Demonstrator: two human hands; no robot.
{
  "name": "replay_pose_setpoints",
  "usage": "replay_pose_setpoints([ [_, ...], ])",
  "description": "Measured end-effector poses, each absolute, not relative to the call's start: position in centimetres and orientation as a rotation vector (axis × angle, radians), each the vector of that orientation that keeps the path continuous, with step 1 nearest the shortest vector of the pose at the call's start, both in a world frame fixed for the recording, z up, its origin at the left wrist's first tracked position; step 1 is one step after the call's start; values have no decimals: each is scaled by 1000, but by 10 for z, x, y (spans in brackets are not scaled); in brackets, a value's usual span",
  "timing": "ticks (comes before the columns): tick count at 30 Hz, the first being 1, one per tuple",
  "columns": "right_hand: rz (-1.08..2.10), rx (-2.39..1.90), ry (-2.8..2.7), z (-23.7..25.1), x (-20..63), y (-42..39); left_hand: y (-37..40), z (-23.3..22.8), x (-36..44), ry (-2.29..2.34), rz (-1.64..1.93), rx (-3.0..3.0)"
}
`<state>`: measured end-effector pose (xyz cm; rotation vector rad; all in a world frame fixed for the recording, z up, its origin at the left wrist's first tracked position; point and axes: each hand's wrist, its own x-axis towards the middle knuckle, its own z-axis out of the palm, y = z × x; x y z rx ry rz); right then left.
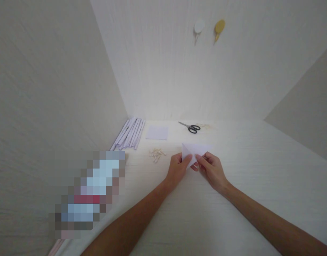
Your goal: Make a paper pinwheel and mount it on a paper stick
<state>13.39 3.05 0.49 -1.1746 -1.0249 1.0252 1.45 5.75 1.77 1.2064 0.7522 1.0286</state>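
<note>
White table (254, 185), lit from above, walls close on three sides. Both bare forearms come in from 6 o'clock and meet near the middle.

Folded white paper (196, 151), a triangle pointing toward 6, lies on the table at the centre. Step in hand, as I judge it: setting a crease. To do it well, keep the edges matched, pin one side flat, run a fingertip along the fold before letting go.

Left hand (177, 169): palm down, thumb and forefinger pinched on the paper's left corner. Right hand (211, 170): fingers curled, tips pressing the lower edge.

At 11 o'clock, a bundle of paper strips (130, 133); a flat paper square (157, 132) beside it. Scissors (190, 127) at 12. Small wooden clips (156, 154) at 9, near the left hand.
</note>
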Motion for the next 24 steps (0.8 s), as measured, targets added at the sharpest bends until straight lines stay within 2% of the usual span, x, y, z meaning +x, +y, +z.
replay_pose_setpoints([
  [9,881,-1267,-1039,8,139,30,57,26,14,871,902,1351],
  [15,1015,-1177,-998,10,138,31,55,26,15,944,914,1343],
  [24,1097,-1081,-943,8,137,32,62,18,8,795,852,1334],
])
